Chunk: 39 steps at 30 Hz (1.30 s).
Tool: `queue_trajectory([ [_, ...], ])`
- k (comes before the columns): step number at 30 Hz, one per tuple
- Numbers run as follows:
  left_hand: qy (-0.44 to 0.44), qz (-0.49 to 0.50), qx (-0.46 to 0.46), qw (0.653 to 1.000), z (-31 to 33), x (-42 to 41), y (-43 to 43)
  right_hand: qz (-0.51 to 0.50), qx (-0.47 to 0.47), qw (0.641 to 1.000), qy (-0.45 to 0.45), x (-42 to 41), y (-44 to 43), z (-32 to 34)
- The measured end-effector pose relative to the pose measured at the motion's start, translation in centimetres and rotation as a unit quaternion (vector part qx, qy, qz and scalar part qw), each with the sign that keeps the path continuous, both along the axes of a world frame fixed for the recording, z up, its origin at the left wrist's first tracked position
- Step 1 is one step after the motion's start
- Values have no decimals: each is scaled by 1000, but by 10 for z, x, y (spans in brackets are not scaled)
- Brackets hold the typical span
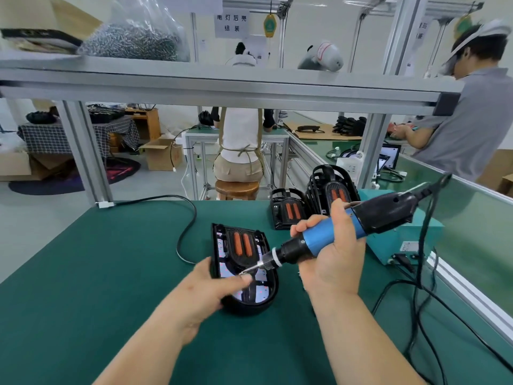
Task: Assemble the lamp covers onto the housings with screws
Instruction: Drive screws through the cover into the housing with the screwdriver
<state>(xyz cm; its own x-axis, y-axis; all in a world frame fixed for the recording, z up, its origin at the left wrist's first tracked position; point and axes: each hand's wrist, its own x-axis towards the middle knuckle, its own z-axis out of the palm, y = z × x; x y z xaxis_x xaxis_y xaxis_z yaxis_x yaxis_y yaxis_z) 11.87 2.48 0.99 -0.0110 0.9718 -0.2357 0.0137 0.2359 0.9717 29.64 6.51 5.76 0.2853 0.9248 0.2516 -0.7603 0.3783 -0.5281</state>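
Observation:
A black lamp housing [270, 294] lies on the green bench mat, with a black cover [241, 244] carrying two orange strips set in its far half. My left hand [211, 284] grips the housing's left edge, thumb lying over its inside near the driver tip. My right hand [331, 254] holds a blue and black electric screwdriver [319, 241], whose bit points down-left into the housing just below the cover. Any screw at the tip is too small to make out.
Two more black lamp units [288, 209] with orange strips stand stacked at the back right, beside a teal power box [408, 240]. Black cables [184, 232] trail over the mat and down the right edge. A bag of screws [133, 40] sits on the overhead shelf. Other people work beyond.

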Motion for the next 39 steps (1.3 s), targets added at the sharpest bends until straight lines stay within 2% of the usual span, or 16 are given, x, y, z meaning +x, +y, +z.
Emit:
queue_trajectory([
  [1,13,-20,15,1000,-4,5,-1,2,4,1000,-8,-5,0,0],
  [5,26,37,74,996,-18,14,-5,4,0,1000,-31,-19,1,0],
  [11,29,-12,131,991,-24,11,-6,-15,-14,999,-45,-24,4,-1],
  [23,47,-3,119,992,-23,11,-10,-7,1,997,-77,-24,1,-2],
  [29,36,3,97,995,-19,12,-6,-4,49,990,-136,-38,-1,4],
  [32,13,-2,72,997,-18,9,-4,-5,31,988,-149,-45,1,6],
  [39,10,-3,66,998,-17,10,-2,-32,-8,993,-115,-40,5,2],
])
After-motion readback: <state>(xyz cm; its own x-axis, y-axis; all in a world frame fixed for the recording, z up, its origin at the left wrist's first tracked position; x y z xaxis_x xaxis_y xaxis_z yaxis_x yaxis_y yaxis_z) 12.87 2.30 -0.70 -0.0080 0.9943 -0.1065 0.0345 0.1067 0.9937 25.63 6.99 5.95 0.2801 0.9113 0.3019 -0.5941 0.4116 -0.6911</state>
